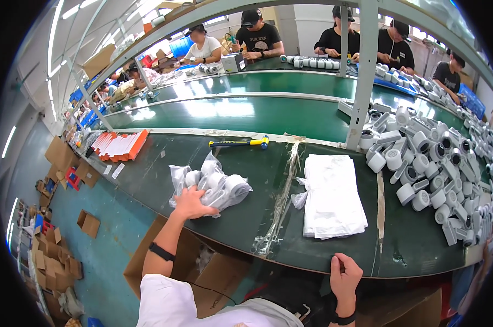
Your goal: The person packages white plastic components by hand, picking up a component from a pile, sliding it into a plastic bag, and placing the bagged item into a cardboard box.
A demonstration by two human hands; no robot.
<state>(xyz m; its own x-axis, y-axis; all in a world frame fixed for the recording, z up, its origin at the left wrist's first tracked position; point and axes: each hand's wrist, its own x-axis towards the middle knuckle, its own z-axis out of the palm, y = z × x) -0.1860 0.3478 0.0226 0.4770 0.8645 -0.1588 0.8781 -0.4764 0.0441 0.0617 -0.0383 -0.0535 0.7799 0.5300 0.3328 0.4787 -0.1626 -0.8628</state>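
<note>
My left hand [191,203] lies on several clear plastic bags [211,182] on the dark green bench. Inside the bags are white devices with round heads. Its fingers are spread over the near left side of the bags, with the thumb stretched to the right. My right hand [345,275] is closed at the bench's front edge, thumb against the curled fingers. Whatever it holds, if anything, is hidden. Just beyond it lies a stack of white plastic bags [333,196]. A hammer [238,143] with a yellow and black handle rests behind the bagged devices.
A large heap of loose white devices [421,158] covers the right side. Orange-and-white flat cartons [121,146] lie at the far left. A metal post [361,76] rises behind the bench. Below stands an open cardboard box [219,278]. Several people work across the green conveyor [224,115].
</note>
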